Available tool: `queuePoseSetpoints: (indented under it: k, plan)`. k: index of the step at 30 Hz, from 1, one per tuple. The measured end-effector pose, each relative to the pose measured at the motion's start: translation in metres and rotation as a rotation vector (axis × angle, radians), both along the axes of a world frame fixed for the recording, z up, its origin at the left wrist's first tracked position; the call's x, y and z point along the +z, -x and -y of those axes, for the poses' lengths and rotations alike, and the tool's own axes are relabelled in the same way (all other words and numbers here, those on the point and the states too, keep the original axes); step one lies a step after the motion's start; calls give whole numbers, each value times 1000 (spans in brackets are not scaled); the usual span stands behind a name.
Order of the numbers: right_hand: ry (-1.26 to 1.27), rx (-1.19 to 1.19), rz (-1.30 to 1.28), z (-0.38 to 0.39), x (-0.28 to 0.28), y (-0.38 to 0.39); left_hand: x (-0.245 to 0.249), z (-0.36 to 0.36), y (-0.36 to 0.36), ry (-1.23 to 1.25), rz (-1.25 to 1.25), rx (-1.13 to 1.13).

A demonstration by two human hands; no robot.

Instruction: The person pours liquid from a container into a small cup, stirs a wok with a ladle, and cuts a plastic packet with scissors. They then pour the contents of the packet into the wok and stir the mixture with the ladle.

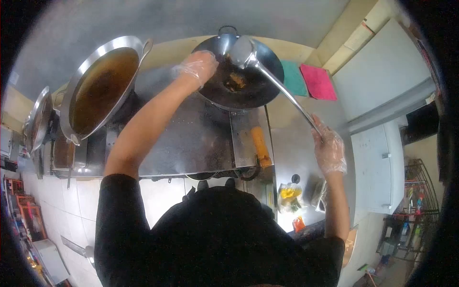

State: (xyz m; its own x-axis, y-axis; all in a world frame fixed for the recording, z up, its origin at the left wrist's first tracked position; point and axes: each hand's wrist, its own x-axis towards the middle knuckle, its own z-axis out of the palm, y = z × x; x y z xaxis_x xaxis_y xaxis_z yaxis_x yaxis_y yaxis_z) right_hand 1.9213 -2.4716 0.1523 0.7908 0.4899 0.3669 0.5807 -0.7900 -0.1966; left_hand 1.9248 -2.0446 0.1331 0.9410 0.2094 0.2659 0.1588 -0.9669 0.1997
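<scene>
A dark wok [260, 93] sits at the back of the metal counter, with a small heap of brown food [235, 82] in its bottom. My left hand [201, 67], in a clear plastic glove, is closed over the wok's left rim; I cannot tell what its fingers hold. My right hand [329, 146], gloved as well, grips the end of a long-handled metal wok spatula [282, 88]. The spatula's broad head is raised over the far side of the wok, above the food.
Left of the wok stands a large pan of brown liquid [103, 88], with another pan [38, 119] beyond it. Green [292, 79] and pink cloths [318, 82] lie to the right. An orange cylinder [259, 143] and a bag with yellow contents [290, 196] are nearer me.
</scene>
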Motion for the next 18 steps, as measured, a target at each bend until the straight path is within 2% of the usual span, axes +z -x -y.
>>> queuePoseSetpoints:
  k: [5, 8, 10, 12, 14, 18]
  plan:
    - [-50, 27, -56, -1, -4, -5, -11, 1, -6, -78, 4, -16]
    - [-62, 56, -73, -4, -6, -6, -20, 3, -10, -39, 51, -25]
    - [79, -18, -29, -18, -3, 5, -24, 2, -10, -52, 83, -20]
    - [104, -33, -6, -25, 0, 9, -19, 6, -6, -67, 113, -20]
    - [133, -43, 14, -26, 5, 10, -15, 9, -1, -59, -39, 47]
    - [262, -113, 81, -27, 16, 10, -25, 2, 0, -45, -20, 49]
